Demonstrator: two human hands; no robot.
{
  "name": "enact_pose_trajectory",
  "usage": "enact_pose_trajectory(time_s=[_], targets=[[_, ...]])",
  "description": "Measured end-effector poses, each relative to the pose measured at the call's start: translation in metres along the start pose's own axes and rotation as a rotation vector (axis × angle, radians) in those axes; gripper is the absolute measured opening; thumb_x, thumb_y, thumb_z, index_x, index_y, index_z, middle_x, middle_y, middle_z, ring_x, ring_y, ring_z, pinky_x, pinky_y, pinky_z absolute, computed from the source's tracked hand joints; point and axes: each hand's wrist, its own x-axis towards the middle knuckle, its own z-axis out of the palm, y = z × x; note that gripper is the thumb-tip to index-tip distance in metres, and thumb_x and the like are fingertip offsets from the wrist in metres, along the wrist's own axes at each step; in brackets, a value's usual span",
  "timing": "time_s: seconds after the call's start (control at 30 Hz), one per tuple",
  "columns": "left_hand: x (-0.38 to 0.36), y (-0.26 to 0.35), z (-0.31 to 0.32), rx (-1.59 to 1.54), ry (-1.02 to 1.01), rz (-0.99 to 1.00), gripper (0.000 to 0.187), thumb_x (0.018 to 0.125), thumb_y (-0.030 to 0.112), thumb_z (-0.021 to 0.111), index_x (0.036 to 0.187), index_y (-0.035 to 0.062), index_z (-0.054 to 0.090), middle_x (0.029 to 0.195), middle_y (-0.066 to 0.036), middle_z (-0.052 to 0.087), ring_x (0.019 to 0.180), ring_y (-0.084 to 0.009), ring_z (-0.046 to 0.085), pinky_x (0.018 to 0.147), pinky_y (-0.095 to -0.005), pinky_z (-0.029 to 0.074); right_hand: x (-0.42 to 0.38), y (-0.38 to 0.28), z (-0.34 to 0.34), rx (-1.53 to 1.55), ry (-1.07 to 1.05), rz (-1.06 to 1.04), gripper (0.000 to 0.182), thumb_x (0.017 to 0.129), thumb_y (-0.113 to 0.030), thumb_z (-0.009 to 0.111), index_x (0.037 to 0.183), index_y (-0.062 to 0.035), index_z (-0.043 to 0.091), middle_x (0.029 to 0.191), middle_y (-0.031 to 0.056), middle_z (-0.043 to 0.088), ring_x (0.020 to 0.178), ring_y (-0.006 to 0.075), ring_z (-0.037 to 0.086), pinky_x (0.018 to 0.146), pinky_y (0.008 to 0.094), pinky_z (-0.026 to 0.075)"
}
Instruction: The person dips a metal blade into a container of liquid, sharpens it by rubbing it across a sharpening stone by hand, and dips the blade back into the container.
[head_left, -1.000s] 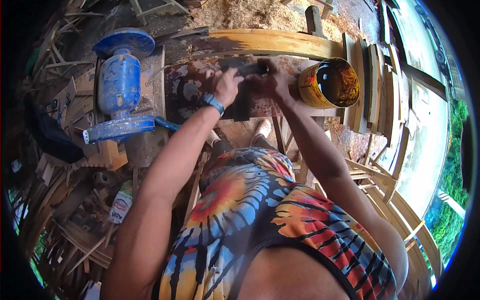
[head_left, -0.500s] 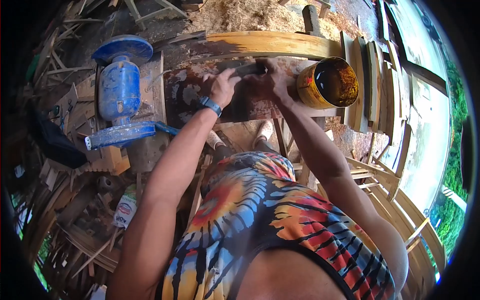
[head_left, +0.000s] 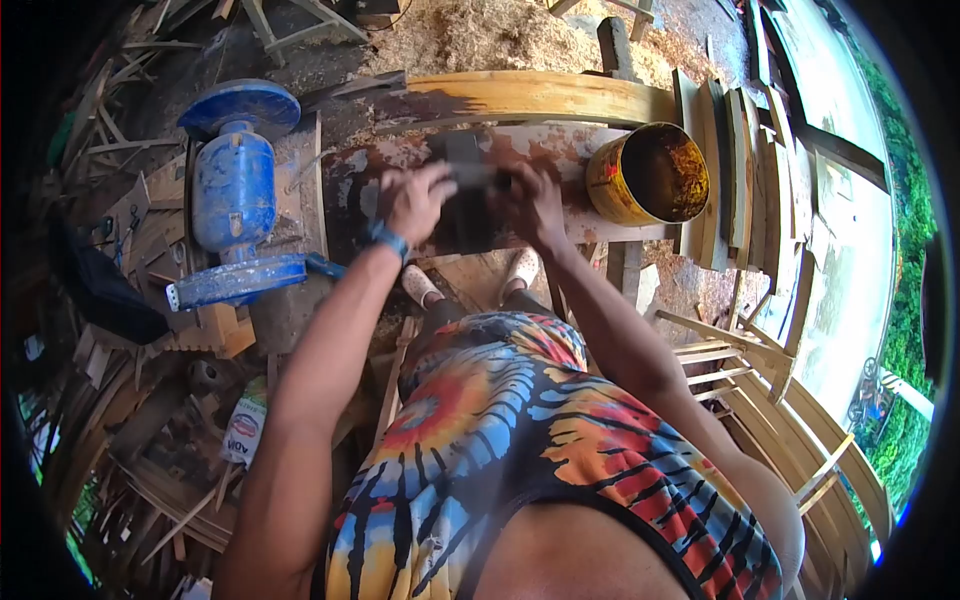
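My left hand, with a blue watch on its wrist, is over a bench top blotched with dark brown stain. Its fingers are curled and partly blurred. Facing it from the right is my right hand, fingers bent and smeared by motion. A dark, blurred strip spans the gap between the hands; its kind cannot be made out. Below it, a dark rectangular patch or piece crosses the bench. Right of my right hand stands a yellow can with dark liquid or residue inside.
Along the bench's far edge lies a partly stained plank. A blue motor-like machine stands at left. Several boards lean at right beyond the can. Wood shavings cover the floor ahead; a printed bag lies lower left.
Both hands have moved a little nearer my body, my left hand also leftward. The dark strip between them has shifted, and the dark rectangle below now shows more clearly.
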Motion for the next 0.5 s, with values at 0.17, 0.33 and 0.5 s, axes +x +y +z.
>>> enact_pose_trajectory(time_s=[0.17,0.33,0.5], targets=[[-0.038,0.004,0.009,0.017,0.058,0.026,0.032,0.092,0.034,0.070,0.118,0.0166,0.075,0.107,-0.013,0.076,0.092,-0.0323,0.071,0.098,-0.0453,0.044,-0.038,0.005,0.000,-0.095,-0.015,-0.076,0.039,0.084,-0.038,0.080,0.116,-0.0195,0.069,0.105,0.0056,0.074,0.099,0.0330,0.064,0.085,0.0488,0.049],[0.041,-0.026,-0.011,-0.059,0.091,0.051,0.037,0.092,0.035,0.071,0.119,0.0109,0.074,0.104,-0.021,0.075,0.097,-0.0374,0.073,0.090,-0.0439,0.056,0.038,-0.005,0.023,0.002,0.068,-0.048,0.044,0.081,-0.041,0.082,0.116,-0.0199,0.068,0.093,0.0062,0.074,0.099,0.0325,0.065,0.083,0.0490,0.049],[-0.039,-0.004,0.015,-0.123,0.179,-0.110,0.056,0.071,0.040,0.092,0.114,0.0078,0.076,0.101,-0.021,0.075,0.092,-0.0330,0.076,0.084,-0.0421,0.059,-0.044,-0.008,0.021,-0.078,-0.028,0.008,0.043,0.082,-0.044,0.082,0.116,-0.0206,0.068,0.085,0.0041,0.074,0.101,0.0287,0.063,0.090,0.0460,0.045]])
